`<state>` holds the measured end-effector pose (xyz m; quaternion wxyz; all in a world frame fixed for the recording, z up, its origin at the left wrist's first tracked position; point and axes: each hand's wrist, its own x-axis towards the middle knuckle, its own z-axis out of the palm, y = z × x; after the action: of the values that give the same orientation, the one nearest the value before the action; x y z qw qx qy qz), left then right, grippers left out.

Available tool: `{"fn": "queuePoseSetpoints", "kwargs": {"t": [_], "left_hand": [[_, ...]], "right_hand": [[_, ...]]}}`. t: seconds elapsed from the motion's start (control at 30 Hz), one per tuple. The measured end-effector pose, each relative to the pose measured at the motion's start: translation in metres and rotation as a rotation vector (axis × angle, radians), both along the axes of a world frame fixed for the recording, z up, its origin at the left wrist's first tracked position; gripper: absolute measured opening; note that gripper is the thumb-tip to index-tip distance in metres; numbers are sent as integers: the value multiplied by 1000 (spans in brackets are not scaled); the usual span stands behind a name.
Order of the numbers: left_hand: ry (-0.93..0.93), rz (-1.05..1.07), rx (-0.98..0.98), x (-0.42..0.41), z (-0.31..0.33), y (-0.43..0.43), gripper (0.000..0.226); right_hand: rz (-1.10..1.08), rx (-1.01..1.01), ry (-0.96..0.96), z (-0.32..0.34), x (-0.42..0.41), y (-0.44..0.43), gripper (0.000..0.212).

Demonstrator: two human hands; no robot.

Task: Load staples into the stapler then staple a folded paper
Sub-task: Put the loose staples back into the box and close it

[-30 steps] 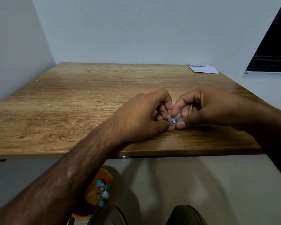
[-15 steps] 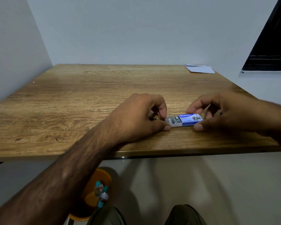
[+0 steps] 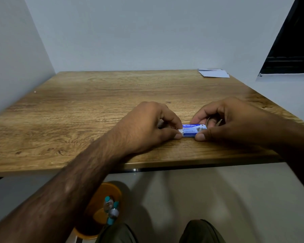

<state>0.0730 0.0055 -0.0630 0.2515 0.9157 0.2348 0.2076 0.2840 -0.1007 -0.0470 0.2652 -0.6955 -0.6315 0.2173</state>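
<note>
A small blue and white staple box (image 3: 193, 131) lies on the wooden table (image 3: 95, 109) near its front edge. My left hand (image 3: 147, 127) pinches the box's left end, where a white bit of the inner tray shows. Thumb and fingers of my right hand (image 3: 235, 123) grip the box's right end. Something thin and pale shows between my right fingers; I cannot tell what it is. A folded white paper (image 3: 213, 73) rests at the far right corner of the table. No stapler is visible.
Walls close off the table at the back and on the left. A dark window (image 3: 291, 50) is at the upper right. Under the table's front edge stands an orange round container (image 3: 102, 207) with teal-capped bottles, beside my knees (image 3: 200, 232).
The box's inner tray, pulled out with staples showing half a second ago, has slid almost fully back in. My hands have come closer together on the box.
</note>
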Motion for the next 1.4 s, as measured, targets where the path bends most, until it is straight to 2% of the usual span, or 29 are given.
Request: {"fn": "queuePoseSetpoints", "kwargs": {"t": [0.4, 0.6, 0.83, 1.0, 1.2, 1.33, 1.4], "left_hand": [[-11, 46, -13, 2, 2, 0, 30], [2, -24, -140, -6, 9, 4, 33], [-199, 9, -157, -61, 17, 15, 32], [-137, 102, -144, -103, 6, 19, 51], [-100, 127, -115, -107, -1, 11, 64], [-100, 138, -88, -106, -7, 8, 58], [-114, 133, -72, -107, -10, 8, 54]], "right_hand": [[0, 23, 62, -2, -12, 3, 28], [-12, 24, 62, -4, -11, 1, 27], [8, 46, 151, -3, -9, 1, 28], [120, 141, 202, 11, -26, 7, 31], [240, 238, 121, 16, -64, 36, 33], [285, 228, -25, -1, -82, 46, 29], [275, 250, -35, -10, -85, 47, 28]]}}
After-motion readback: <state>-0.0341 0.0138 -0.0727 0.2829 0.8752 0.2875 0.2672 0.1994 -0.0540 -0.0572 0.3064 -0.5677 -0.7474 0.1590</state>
